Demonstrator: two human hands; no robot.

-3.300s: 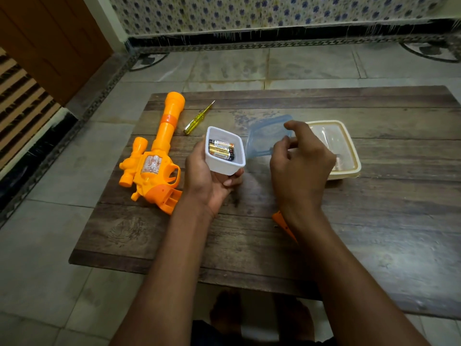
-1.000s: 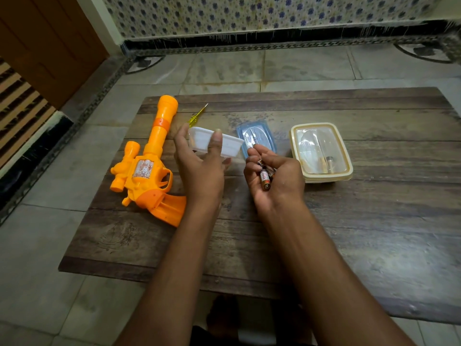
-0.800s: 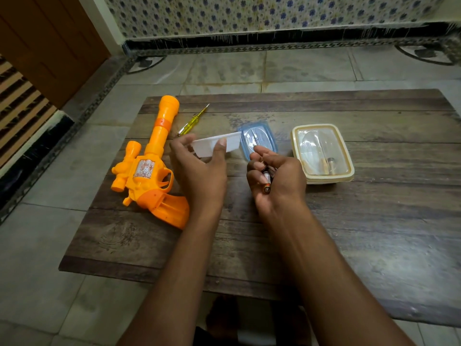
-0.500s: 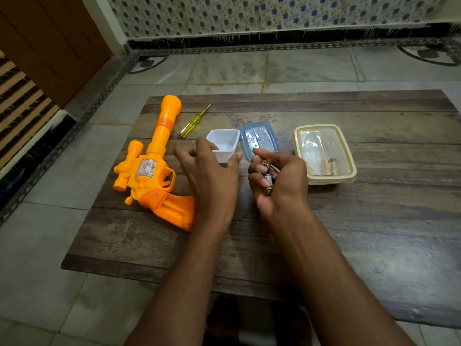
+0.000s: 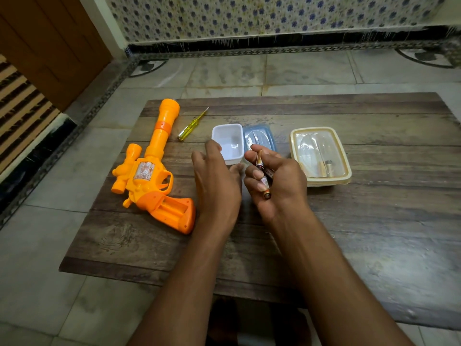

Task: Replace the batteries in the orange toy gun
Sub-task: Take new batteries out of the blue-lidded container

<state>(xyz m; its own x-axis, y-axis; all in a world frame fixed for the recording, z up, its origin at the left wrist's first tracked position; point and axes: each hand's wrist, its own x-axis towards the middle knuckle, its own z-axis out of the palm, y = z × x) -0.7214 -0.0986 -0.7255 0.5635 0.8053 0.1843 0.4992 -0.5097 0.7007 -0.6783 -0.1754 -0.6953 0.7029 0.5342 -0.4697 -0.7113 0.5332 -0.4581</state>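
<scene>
In front of me the wooden table (image 5: 374, 233) carries the orange toy gun (image 5: 149, 176), a yellow screwdriver (image 5: 190, 126), a white tub (image 5: 228, 141), its blue lid (image 5: 265, 136) and a lidded cream box (image 5: 320, 156).

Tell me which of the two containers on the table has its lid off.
The small white container, open and empty beside its blue lid. The cream-rimmed container farther right is covered by a clear lid.

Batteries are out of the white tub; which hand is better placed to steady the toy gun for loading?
Probably the left hand: it is empty and nearer the orange toy gun, whose grip compartment lies open. The right hand already holds the batteries.
</scene>
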